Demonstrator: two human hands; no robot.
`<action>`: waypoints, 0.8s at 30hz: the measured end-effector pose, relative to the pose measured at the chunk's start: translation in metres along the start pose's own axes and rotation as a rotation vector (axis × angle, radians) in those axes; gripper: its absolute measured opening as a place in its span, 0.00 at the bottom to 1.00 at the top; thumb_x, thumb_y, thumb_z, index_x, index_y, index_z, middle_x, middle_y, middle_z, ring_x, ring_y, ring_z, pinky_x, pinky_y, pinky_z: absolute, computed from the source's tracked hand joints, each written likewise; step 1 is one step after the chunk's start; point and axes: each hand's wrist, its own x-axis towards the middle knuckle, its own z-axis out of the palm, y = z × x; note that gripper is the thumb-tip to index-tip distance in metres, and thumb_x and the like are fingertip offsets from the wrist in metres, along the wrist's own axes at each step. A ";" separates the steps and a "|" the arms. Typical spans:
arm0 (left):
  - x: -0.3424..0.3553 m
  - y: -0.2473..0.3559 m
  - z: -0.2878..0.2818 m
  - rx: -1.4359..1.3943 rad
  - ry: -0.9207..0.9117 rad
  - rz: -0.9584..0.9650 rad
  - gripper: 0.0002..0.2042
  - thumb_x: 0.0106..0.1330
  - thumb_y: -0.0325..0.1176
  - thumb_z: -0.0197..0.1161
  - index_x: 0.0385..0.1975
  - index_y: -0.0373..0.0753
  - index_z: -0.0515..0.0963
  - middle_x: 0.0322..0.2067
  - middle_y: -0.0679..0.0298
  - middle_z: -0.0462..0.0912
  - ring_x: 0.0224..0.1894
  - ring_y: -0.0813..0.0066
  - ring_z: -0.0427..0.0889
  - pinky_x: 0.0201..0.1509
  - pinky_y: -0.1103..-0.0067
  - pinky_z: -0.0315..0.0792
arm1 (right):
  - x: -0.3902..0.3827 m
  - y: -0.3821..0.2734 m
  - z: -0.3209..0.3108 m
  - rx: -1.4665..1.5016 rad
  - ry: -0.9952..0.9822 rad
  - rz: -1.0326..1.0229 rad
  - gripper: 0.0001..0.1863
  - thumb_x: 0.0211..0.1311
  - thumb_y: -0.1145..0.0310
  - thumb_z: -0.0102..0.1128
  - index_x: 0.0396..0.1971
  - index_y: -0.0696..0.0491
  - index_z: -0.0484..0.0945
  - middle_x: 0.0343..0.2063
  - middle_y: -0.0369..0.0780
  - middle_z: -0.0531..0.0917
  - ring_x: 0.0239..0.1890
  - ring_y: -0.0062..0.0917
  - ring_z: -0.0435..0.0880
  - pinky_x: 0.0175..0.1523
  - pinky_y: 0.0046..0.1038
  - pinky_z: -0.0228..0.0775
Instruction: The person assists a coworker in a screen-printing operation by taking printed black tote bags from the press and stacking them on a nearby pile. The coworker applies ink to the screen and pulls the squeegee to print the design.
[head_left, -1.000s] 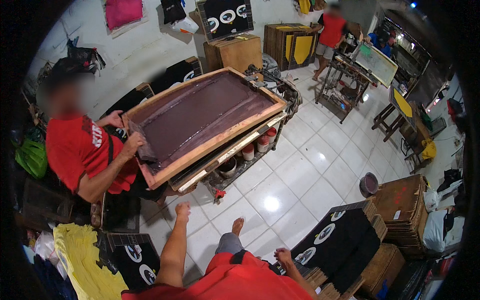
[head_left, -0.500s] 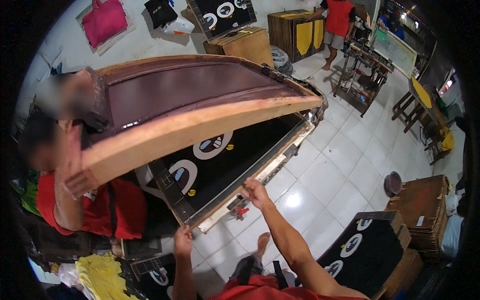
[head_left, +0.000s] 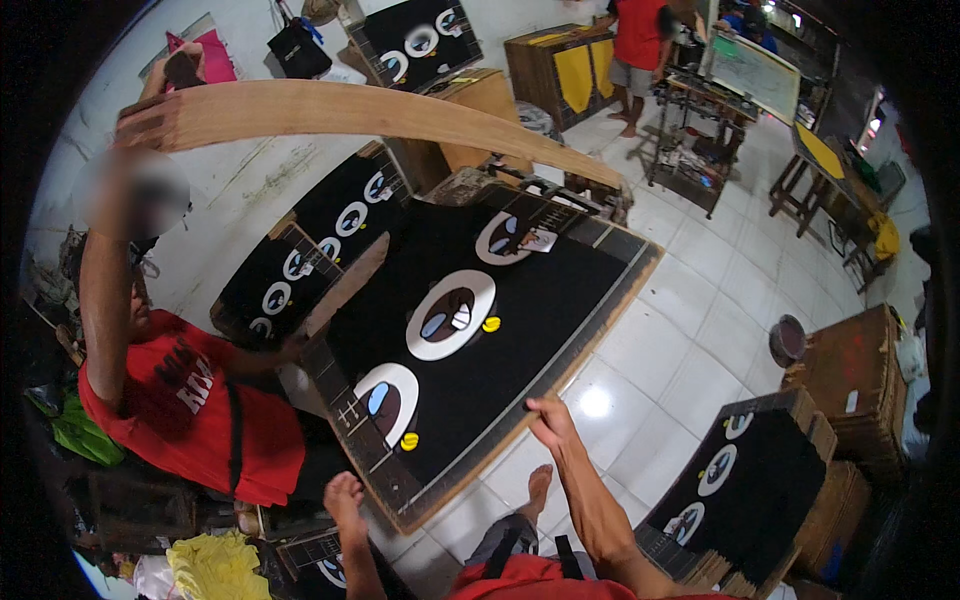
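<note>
A flat board covered in black fabric (head_left: pixel 470 390) lies tilted before me, printed with white ovals, dark shapes and small yellow marks. My right hand (head_left: pixel 552 425) grips its near right edge, thumb on top. Beside its near left corner is my left hand (head_left: pixel 343 497), fingers loosely bent and apart, with nothing seen in it. Above the board a wooden-sided printing screen (head_left: pixel 330 112) is swung up, seen edge-on. A co-worker in a red shirt (head_left: pixel 190 400) at the left has one arm raised to the screen, the other hand near the board's left edge.
Another printed black board (head_left: pixel 320 240) leans behind on the left. At the lower right stands a stack of boards (head_left: pixel 740 480) with similar prints, beside brown boards (head_left: pixel 850 385). Yellow cloth (head_left: pixel 215 565) lies at the lower left. A round bowl (head_left: pixel 787 340) sits on the tiled floor.
The screen has risen off the black board, uncovering it, with the co-worker's arm raised. My right hand now grips the uncovered board, which has come nearer; my left hand has left the corner.
</note>
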 end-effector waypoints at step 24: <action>-0.190 0.333 0.249 0.482 -0.895 1.436 0.33 0.51 0.59 0.59 0.38 0.28 0.76 0.33 0.53 0.79 0.35 0.67 0.77 0.40 0.73 0.69 | -0.514 0.167 -0.021 0.093 0.234 -0.781 0.06 0.32 0.81 0.58 0.15 0.57 0.71 0.15 0.39 0.74 0.18 0.29 0.73 0.30 0.34 0.66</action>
